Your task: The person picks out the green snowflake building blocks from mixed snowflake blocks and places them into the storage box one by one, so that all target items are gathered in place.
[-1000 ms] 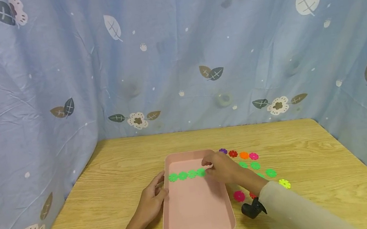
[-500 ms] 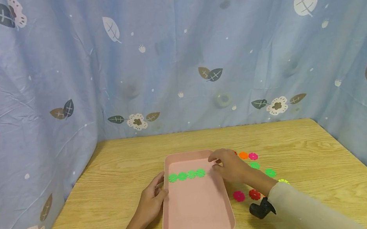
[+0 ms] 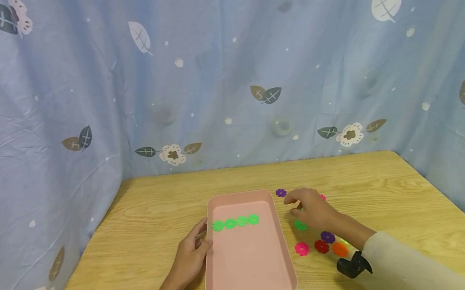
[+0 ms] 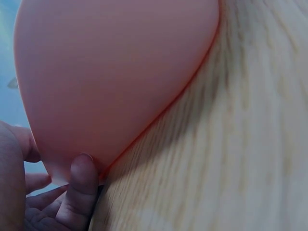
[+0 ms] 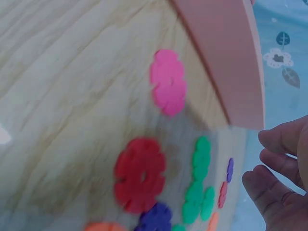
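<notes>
A shallow pink tray point(image 3: 251, 267) lies on the table with several green flower-shaped discs point(image 3: 230, 223) in a row across its far part. My left hand point(image 3: 190, 257) touches the tray's left side; the left wrist view has the thumb point(image 4: 79, 187) against its outer wall. To the right of the tray, my right hand point(image 3: 314, 208) hovers over loose discs, its bent fingers and thumb apart with nothing between them. A purple disc point(image 3: 281, 193) is just beyond its fingertips, and a green disc point(image 3: 300, 225) lies below them. The hand hides some other discs in the head view.
Nearer on the wooden table point(image 3: 155, 201) lie a pink disc point(image 3: 301, 249), a red disc point(image 3: 322, 246), a purple disc point(image 3: 328, 237) and an orange disc point(image 3: 340, 249). A patterned blue curtain point(image 3: 204, 79) hangs behind the table and along both sides.
My right hand has drawn back rightward from above the tray to the discs beside it. The green row and my left hand have stayed in place.
</notes>
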`<state>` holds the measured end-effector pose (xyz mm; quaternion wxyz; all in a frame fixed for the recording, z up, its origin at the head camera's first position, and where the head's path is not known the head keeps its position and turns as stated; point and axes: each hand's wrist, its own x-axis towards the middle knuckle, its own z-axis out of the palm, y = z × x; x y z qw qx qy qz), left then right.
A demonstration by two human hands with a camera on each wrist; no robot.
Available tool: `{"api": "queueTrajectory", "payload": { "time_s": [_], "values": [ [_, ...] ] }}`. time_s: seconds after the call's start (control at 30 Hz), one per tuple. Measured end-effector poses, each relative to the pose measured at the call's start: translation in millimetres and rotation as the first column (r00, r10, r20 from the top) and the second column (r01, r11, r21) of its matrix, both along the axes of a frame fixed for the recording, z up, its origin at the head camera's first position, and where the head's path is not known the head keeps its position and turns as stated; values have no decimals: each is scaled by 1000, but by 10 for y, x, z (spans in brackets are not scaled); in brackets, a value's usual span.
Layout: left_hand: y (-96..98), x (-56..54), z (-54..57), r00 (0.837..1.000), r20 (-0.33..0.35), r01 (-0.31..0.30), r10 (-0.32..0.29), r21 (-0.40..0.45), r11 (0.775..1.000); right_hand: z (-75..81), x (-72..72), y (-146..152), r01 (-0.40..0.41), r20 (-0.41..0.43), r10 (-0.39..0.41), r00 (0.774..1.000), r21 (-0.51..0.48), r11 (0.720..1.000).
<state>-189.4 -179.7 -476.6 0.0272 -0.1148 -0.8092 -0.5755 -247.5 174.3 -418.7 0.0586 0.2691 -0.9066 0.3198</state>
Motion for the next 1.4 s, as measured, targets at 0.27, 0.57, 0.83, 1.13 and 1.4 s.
{"api": "queueTrajectory", "payload": {
  "time_s": [0.27,0.57,0.83,1.13,1.4],
  "values": [
    [-2,-10,-16,1000,-4,4,-4,3,1000,-80,40,155,-2,15,1,1000,114,994],
    [-15,-1,-14,1000,-4,-16,16,-4,1000,-134,18,182,-46,52,37,998,167,985],
    [-21,4,-8,1000,-4,1,-1,8,1000,-133,7,164,-82,33,77,996,196,977],
    [-16,8,-10,1000,-5,18,-18,8,1000,-125,-6,137,-90,57,78,995,250,964],
    [-16,5,-9,1000,2,6,-6,5,1000,-138,-42,105,-61,90,39,995,249,967]
  ]
}}
